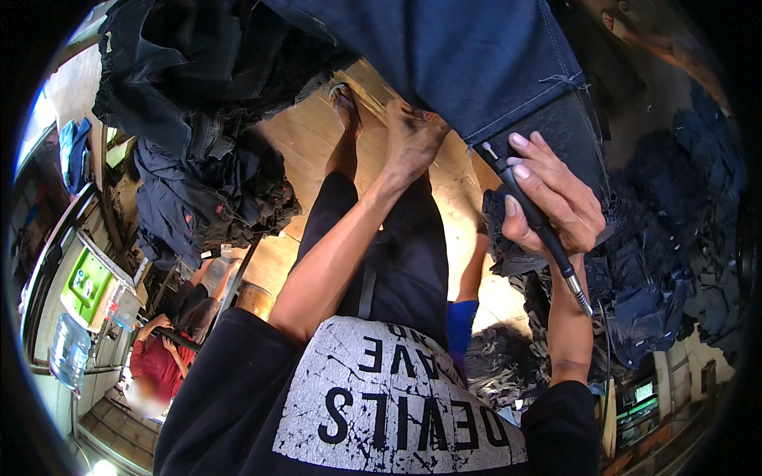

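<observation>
A dark blue denim trouser leg [476, 63] stretches across the top middle, with loose threads along its seam. Out of its hem comes a dark flat board [567, 131]. My right hand [556, 198] is wrapped around a black rotary hand tool [557, 252]. The tool's small rounded tip lies close to the hem; whether it touches the cloth I cannot tell. A spring sleeve and thin cable trail from its back end. My left hand [414, 143] reaches up to the garment's lower edge, fingers curled against it and partly hidden.
Dark garments [214, 190] hang and pile up on the left. Another big heap of dark clothes [659, 230] fills the right side. At the lower left, a person in red [159, 361] sits near a clear water bottle [70, 349] and a green tray [86, 284].
</observation>
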The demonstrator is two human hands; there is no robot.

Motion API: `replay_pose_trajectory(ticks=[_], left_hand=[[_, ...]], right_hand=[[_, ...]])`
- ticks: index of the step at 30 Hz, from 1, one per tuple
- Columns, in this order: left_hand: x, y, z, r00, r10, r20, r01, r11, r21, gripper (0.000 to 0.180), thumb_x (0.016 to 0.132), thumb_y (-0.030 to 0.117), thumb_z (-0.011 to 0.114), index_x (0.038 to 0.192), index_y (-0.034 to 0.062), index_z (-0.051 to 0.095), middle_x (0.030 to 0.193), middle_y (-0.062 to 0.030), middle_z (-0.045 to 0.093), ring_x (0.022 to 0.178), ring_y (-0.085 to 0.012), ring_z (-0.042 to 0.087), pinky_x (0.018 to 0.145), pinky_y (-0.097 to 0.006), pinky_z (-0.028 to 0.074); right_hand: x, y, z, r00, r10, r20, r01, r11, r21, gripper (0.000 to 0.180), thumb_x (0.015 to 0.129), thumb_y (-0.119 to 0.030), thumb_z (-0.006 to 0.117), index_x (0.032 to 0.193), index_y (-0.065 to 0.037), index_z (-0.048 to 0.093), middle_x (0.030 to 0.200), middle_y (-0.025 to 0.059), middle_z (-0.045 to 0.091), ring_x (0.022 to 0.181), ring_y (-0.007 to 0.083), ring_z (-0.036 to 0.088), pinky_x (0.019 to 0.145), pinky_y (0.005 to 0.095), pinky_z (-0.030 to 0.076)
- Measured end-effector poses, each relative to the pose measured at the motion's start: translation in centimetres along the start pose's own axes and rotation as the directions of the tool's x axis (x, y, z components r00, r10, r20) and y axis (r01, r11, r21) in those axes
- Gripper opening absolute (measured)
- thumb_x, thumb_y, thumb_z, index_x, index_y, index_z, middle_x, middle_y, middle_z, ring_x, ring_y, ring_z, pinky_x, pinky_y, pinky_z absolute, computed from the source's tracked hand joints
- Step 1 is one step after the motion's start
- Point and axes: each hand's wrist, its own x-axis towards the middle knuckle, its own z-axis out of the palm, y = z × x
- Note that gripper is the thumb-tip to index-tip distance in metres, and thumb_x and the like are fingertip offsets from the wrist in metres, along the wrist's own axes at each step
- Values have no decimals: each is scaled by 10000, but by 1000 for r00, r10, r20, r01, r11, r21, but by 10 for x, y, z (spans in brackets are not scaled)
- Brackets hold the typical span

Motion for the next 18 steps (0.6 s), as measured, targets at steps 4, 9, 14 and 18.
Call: replay_pose_trajectory(ticks=[4, 9, 14, 18], left_hand=[[0, 1, 0, 999, -35, 7, 35, 999, -15, 90, 916, -6, 811, 997, -43, 797, 1014, -18, 802, 912, -72, 690, 808, -282, 554], [3, 0, -5, 997, -70, 30, 70, 997, 17, 102, 904, -20, 813, 1000, -52, 798, 1040, -40, 808, 927, -77, 702, 813, -278, 559], [1, -2, -2, 999, -51, 12, 51, 999, 15, 106, 917, 28, 805, 1009, 4, 757, 980, -17, 774, 893, -130, 717, 813, -313, 551], [2, 0, -1, 997, -76, 4, 76, 997, 8, 69, 908, 18, 802, 958, 15, 754, 932, -3, 757, 858, -123, 700, 797, -311, 548]], right_hand=[[3, 0, 4, 999, -20, 25, 20, 1000, -8, 288, 863, -70, 757, 1138, 12, 785, 993, 197, 791, 1079, 389, 797, 993, 552, 641], [3, 0, 3, 998, -32, 46, 33, 999, -23, 301, 849, -51, 758, 1143, 6, 786, 1018, 199, 793, 1091, 386, 794, 997, 548, 641], [0, 1, 4, 1000, -16, 25, 16, 1000, -11, 331, 839, -52, 773, 1166, -4, 788, 1047, 205, 795, 1102, 386, 791, 1004, 542, 639], [-2, -2, 4, 1000, 14, 7, -14, 999, -35, 352, 832, -60, 791, 1180, -7, 791, 1070, 211, 798, 1114, 384, 789, 1012, 537, 636]])
